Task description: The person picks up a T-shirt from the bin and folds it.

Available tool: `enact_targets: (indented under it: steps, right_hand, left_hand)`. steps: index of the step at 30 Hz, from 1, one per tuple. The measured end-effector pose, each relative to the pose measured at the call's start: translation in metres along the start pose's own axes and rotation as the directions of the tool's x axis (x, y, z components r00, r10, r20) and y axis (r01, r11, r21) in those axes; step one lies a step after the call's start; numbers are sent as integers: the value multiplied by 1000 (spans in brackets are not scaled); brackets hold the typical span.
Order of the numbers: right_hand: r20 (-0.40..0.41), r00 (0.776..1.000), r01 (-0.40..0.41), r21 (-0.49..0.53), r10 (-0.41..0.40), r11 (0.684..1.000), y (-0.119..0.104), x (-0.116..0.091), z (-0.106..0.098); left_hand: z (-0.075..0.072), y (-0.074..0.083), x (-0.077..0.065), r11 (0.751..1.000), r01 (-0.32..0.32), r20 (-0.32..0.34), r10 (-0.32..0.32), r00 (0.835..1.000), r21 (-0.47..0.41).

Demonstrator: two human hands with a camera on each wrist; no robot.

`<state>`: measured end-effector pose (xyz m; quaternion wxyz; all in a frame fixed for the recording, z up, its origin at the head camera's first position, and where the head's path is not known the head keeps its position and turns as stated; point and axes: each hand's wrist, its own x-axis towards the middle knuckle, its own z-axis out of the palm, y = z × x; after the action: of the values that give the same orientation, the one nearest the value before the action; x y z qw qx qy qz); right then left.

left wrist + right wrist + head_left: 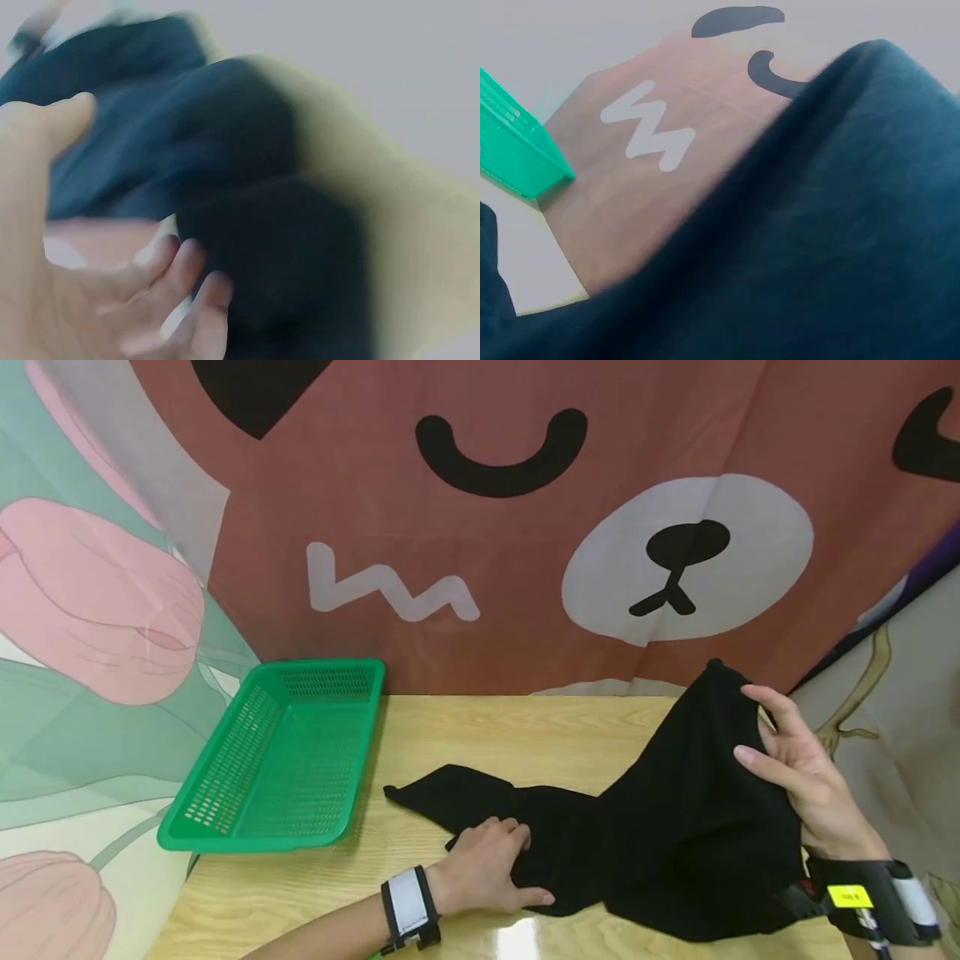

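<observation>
A black garment (pixel 667 827), its exact kind unclear in its folds, spreads across the wooden table. My left hand (pixel 487 867) rests on its left part with the fingers bent and the thumb spread away. In the left wrist view the fingers touch an edge of the dark fabric (pixel 277 262) and do not close round it. On the right, my right hand (pixel 813 781) holds the raised end of the garment, with the thumb in front and some fingers hidden behind the cloth. Dark fabric (pixel 840 232) covers much of the right wrist view and hides that hand.
A green plastic basket (pixel 367 735) with perforated sides stands at the table's left, nothing visible in it. A brown curtain (pixel 510 543) with a printed bear face hangs along the back edge. The wooden tabletop (pixel 420 735) shows around the garment.
</observation>
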<state>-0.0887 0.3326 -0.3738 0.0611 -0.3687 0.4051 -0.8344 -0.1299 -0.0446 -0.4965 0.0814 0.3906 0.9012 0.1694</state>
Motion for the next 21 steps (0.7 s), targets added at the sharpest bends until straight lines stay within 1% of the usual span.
enact_targets:
  steps: [1,2,3,4,5,6,7,8,9,10,11,13,14,15,16,17,18,19,20,21]
  right_hand:
    - [-6,1000,1,8,-1,1000,0,0,-1]
    - [-14,1000,2,10,-2,1000,-2,-1,-2]
    - [-26,1000,-1,6,1,1000,-4,-3,-3]
    - [-45,999,-7,-3,7,1000,-6,-6,-4]
    - [-61,998,-7,-13,6,1000,-9,-9,-5]
    - [-80,997,-11,-17,10,1000,-12,-13,-6]
    - [-96,995,-14,-22,12,1000,-15,-17,-8]
    - [-116,993,-18,-15,16,1000,-19,-23,-10]
    - [-136,991,-22,-11,21,1000,-22,-28,-11]
    - [-142,990,-23,1,23,1000,-25,-34,-13]
    - [-147,989,-19,22,22,1000,-27,-40,-15]
    - [-161,986,-28,39,34,999,-32,-51,-18]
    - [-164,986,-33,48,40,998,-34,-56,-20]
    - [-161,986,-38,48,45,998,-35,-61,-23]
    - [-151,987,-44,53,52,998,-36,-65,-27]
    - [-157,985,-64,29,67,998,-36,-67,-31]
    - [-170,981,-97,-24,91,995,-34,-69,-36]
    - [-183,975,-136,-59,123,989,-31,-70,-43]
    - [-213,964,-186,-106,160,977,-27,-70,-50]
    - [-269,943,-245,-167,195,955,-22,-69,-58]
  left_hand:
    - [8,1,-2,998,-21,-8,22,1000,54]
    - [12,0,-3,995,-44,-31,47,998,90]
    - [12,-2,-5,994,-68,-45,72,996,84]
    - [8,-5,-6,994,-94,-51,97,994,48]
    - [1,-7,-7,993,-117,-41,116,992,-8]
    - [-9,-11,-9,988,-129,-15,128,992,-87]
    - [-21,-15,-11,976,-129,18,134,991,-174]
    - [-34,-20,-13,957,-111,66,134,989,-269]
    - [-49,-24,-15,931,-75,125,127,984,-358]
    - [-65,-29,-17,902,-34,182,123,976,-429]
    - [-79,-35,-18,876,3,235,126,964,-483]
    - [-108,-49,-18,825,75,328,137,935,-560]
    - [-122,-57,-17,806,113,362,131,923,-581]
    - [-134,-65,-16,796,161,385,96,918,-583]
    - [-145,-73,-14,792,203,392,51,918,-576]
    - [-153,-81,-10,796,228,378,0,926,-561]
    - [-159,-89,-4,803,255,345,-65,936,-539]
    - [-162,-97,3,822,268,286,-135,949,-503]
    - [-161,-104,11,846,290,213,-215,953,-447]
    - [-157,-110,19,871,309,121,-284,951,-383]
